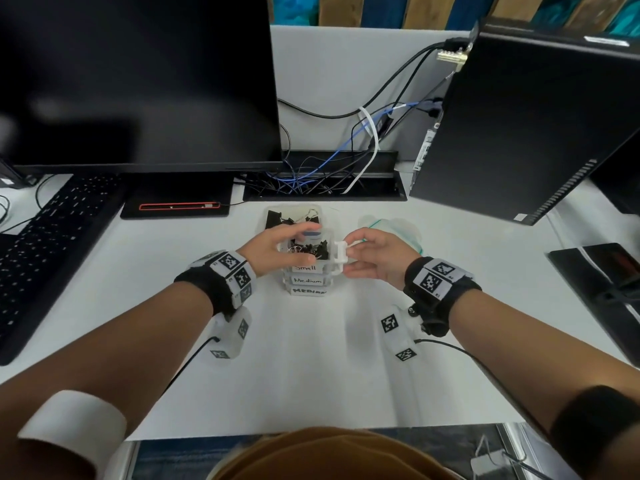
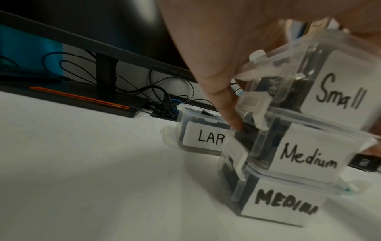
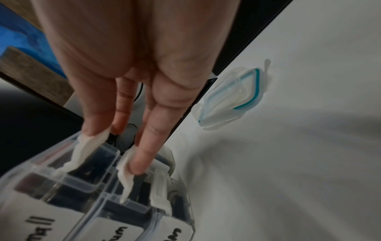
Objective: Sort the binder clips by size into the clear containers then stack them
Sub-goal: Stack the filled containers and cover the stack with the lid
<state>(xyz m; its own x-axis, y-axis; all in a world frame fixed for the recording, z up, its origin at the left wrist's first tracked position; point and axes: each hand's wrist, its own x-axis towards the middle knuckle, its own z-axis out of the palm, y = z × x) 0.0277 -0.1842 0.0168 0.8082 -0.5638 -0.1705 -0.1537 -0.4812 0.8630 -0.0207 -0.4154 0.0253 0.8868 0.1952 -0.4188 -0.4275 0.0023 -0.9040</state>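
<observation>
Three clear containers stand stacked mid-table: "Small" [image 1: 304,268] [image 2: 334,91] [image 3: 41,187] on top, sitting slightly askew, "Medium" [image 1: 307,280] [image 2: 309,156] under it and "MEDIUM" [image 1: 309,291] [image 2: 284,205] at the bottom. All hold black binder clips. My left hand [image 1: 298,242] [image 2: 226,65] grips the Small container from the left, fingers over its top. My right hand [image 1: 348,254] [image 3: 123,138] pinches the white side latches [image 1: 340,256] [image 3: 86,151], a fingertip on the Small one's flap, the thumb on the flap below. A "LARGE" container [image 1: 294,214] [image 2: 204,138] stands open just behind.
A loose lid with a teal seal [image 1: 391,225] [image 3: 233,101] lies behind my right hand. A monitor [image 1: 138,81] and keyboard [image 1: 52,237] fill the left, a PC tower [image 1: 519,126] the right, a cable tray [image 1: 322,181] the back. A dark flat device [image 1: 606,282] lies far right.
</observation>
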